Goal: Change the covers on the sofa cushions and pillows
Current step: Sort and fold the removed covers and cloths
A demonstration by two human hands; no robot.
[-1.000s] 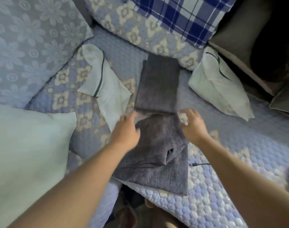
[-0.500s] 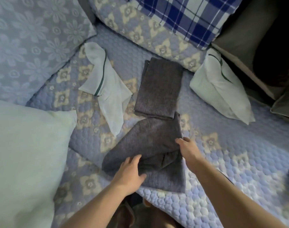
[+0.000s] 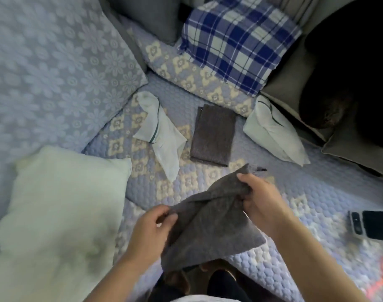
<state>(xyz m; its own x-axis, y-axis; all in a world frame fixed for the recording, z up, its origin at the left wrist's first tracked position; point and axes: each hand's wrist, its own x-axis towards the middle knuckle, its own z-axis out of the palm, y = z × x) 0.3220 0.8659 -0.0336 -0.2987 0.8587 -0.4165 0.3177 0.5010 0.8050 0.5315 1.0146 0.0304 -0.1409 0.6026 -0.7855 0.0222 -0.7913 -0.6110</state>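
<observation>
Both forearms are bare, with no sleeves, rings or watch showing.

The light is dim, soft and a bit blue. The top right corner is almost black. The big white pillow (image 3: pixel 55 214) at the left edge looks fuzzy and stretched. The orange thing (image 3: pixel 382 277) at the bottom right is a blur. The folded grey cloth (image 3: pixel 214 136) in the middle looks sharper.
</observation>
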